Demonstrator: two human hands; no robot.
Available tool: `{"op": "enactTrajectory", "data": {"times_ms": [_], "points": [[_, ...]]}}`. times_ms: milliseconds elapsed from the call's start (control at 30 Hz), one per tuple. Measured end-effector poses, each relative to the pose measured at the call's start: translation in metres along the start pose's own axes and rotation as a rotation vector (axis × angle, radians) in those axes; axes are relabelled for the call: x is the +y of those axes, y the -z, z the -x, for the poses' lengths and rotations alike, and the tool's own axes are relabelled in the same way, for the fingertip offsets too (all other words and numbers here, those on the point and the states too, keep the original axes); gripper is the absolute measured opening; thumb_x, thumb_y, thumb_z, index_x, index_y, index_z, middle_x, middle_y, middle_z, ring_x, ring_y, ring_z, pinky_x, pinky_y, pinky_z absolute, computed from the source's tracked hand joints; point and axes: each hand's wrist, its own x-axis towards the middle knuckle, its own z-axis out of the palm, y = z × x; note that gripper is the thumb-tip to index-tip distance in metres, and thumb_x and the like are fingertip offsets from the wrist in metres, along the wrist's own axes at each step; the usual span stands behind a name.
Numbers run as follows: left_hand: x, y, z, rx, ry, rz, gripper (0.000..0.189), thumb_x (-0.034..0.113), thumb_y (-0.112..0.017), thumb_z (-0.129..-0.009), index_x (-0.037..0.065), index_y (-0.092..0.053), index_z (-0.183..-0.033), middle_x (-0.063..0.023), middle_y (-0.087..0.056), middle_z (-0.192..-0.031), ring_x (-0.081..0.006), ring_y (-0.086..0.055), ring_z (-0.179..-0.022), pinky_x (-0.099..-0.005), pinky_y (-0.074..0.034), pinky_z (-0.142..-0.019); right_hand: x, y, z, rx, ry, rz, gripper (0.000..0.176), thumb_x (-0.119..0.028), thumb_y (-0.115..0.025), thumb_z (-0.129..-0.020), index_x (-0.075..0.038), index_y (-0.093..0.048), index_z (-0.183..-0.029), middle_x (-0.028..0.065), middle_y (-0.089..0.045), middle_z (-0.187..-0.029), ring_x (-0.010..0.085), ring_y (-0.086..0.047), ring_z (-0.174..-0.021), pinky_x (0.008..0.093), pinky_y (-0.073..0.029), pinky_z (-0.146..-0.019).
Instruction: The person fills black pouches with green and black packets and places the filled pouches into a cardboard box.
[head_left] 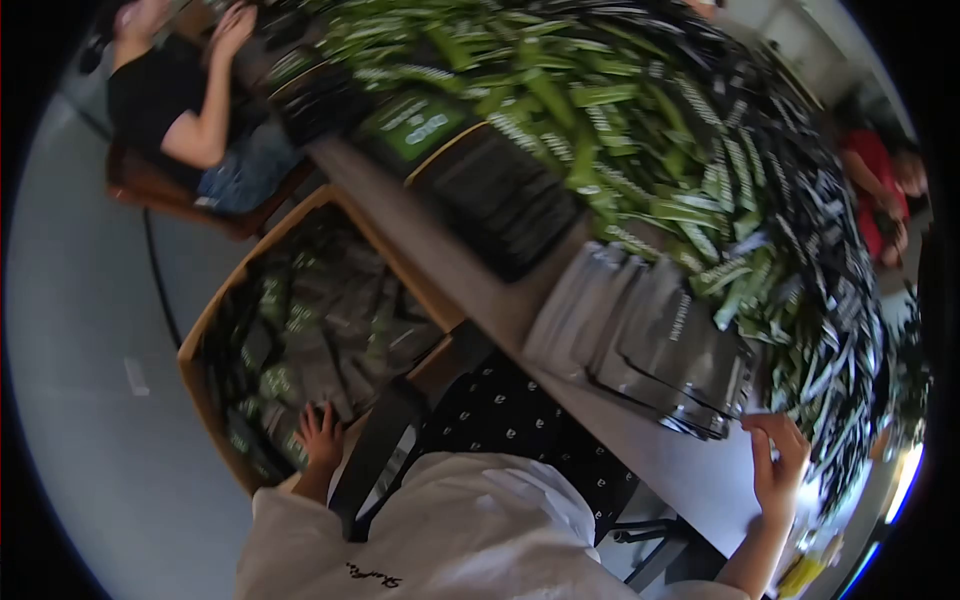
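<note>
**Head view, tilted.** We see the right hand (778, 462) at the near edge of the table (690, 480). Its thumb and forefinger are curled together at the corner of the fanned pouches (650, 340), but blur keeps us from telling whether they grip the nearest one. The left hand (320, 435) lies below the table's edge, fingers spread and released, flat on the packets (300, 330) in the box (212, 305) beside the table. Over the table's far half spreads a heap of sachets (650, 130), green and black. A co-worker in black (165, 100) and a co-worker in red (878, 170) sit at the table's far ends. We judge the step in hand to be a single-pouch pick. It is best done by pinching one corner only and peeling the pouch off along the fan without dragging its neighbours. The left hand should close on packets from above rather than rake them aside.
</note>
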Motion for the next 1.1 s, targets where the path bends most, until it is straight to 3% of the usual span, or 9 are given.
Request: {"op": "enactTrajectory", "data": {"times_ms": [267, 300, 400, 467, 700, 733, 833, 933, 1100], "points": [[-0.041, 0.012, -0.037, 0.131, -0.43, -0.022, 0.062, 0.029, -0.05, -0.083, 0.019, -0.02, -0.136, -0.0138, -0.012, -0.141, -0.0366, -0.015, -0.127, -0.055, -0.017, -0.098, 0.016, 0.013, -0.002, 0.013, 0.115, 0.18, 0.01, -0.003, -0.06, -0.073, -0.001, -0.059, -0.083, 0.0103, -0.061, -0.08, 0.0258, -0.057, -0.07, 0.0329, -0.045, -0.065], [-0.028, 0.025, -0.038, -0.013, -0.329, 0.325, 0.072, 0.041, -0.053, -0.079, 0.019, -0.015, -0.137, -0.014, -0.011, -0.141, -0.0362, -0.014, -0.127, -0.054, -0.019, -0.098, 0.022, 0.013, -0.004, 0.067, 0.12, 0.249, 0.011, -0.003, -0.06, -0.073, -0.001, -0.059, -0.084, 0.0103, -0.061, -0.082, 0.0257, -0.057, -0.07, 0.0331, -0.045, -0.065], [-0.014, 0.033, -0.033, 0.019, -0.298, 0.205, 0.072, 0.042, -0.052, -0.079, 0.019, -0.016, -0.137, -0.015, -0.012, -0.14, -0.0371, -0.015, -0.127, -0.054, -0.019, -0.098, 0.064, 0.008, -0.02, 0.26, 0.033, 0.249, 0.016, -0.006, -0.057, -0.076, -0.002, -0.058, -0.091, 0.0115, -0.059, -0.089, 0.0287, -0.058, -0.079, 0.0348, -0.046, -0.071], [-0.008, 0.036, -0.026, 0.044, -0.24, 0.096, 0.072, 0.042, -0.052, -0.079, 0.019, -0.016, -0.137, -0.0161, -0.013, -0.14, -0.0379, -0.016, -0.126, -0.054, -0.019, -0.098, 0.088, 0.008, -0.037, 0.206, -0.187, 0.062, 0.025, -0.002, -0.052, -0.076, -0.004, -0.055, -0.1, 0.012, -0.056, -0.101, 0.0294, -0.057, -0.083, 0.0363, -0.046, -0.074], [-0.006, 0.03, 0.002, 0.04, 0.204, -0.248, 0.072, 0.045, -0.052, -0.078, 0.018, -0.018, -0.136, -0.0197, -0.015, -0.139, -0.0411, -0.02, -0.124, -0.0539, -0.02, -0.097, 0.142, -0.008, -0.096, -0.095, -0.053, 0.597, 0.067, 0.01, -0.049, -0.058, -0.016, -0.044, -0.12, 0.0094, -0.039, -0.127, 0.0302, -0.044, -0.111, 0.0349, -0.041, -0.088], [-0.021, 0.017, 0.004, 0.139, 0.072, -0.121, 0.084, 0.052, -0.056, -0.073, 0.015, -0.015, -0.137, -0.0228, -0.015, -0.137, -0.0426, -0.021, -0.123, -0.0521, -0.022, -0.098, 0.139, -0.007, -0.103, -0.119, -0.061, 0.543, 0.068, 0.012, -0.049, -0.056, -0.013, -0.045, -0.119, 0.0109, -0.04, -0.126, 0.0312, -0.043, -0.111, 0.0358, -0.04, -0.089], [-0.055, -0.022, -0.011, 0.12, 0.093, -0.014, 0.087, 0.055, -0.054, -0.072, 0.021, -0.007, -0.138, -0.0203, -0.007, -0.14, -0.0412, -0.014, -0.125, -0.0493, -0.02, -0.1, 0.129, -0.004, -0.103, -0.164, -0.019, 0.494, 0.064, 0.013, -0.05, -0.056, -0.008, -0.046, -0.116, 0.0118, -0.043, -0.123, 0.0315, -0.041, -0.113, 0.0365, -0.037, -0.092], [-0.028, -0.002, -0.012, 0.056, 0.156, 0.08, 0.085, 0.049, -0.059, -0.071, 0.029, -0.008, -0.137, -0.0129, -0.003, -0.142, -0.0396, -0.009, -0.128, -0.0532, -0.018, -0.098, 0.158, -0.004, -0.099, -0.091, 0.189, 0.534, 0.047, 0.004, -0.049, -0.069, -0.006, -0.047, -0.115, 0.0124, -0.048, -0.118, 0.0312, -0.045, -0.105, 0.0367, -0.037, -0.089], [-0.009, 0.014, -0.003, 0.047, 0.149, 0.094, 0.075, 0.043, -0.057, -0.074, 0.028, -0.016, -0.136, -0.0106, -0.008, -0.142, -0.037, -0.011, -0.128, -0.0529, -0.018, -0.098, 0.154, -0.008, -0.091, 0.012, 0.137, 0.49, 0.024, -0.008, -0.047, -0.084, -0.001, -0.054, -0.105, 0.0121, -0.055, -0.106, 0.0283, -0.05, -0.092, 0.035, -0.04, -0.081]]}}
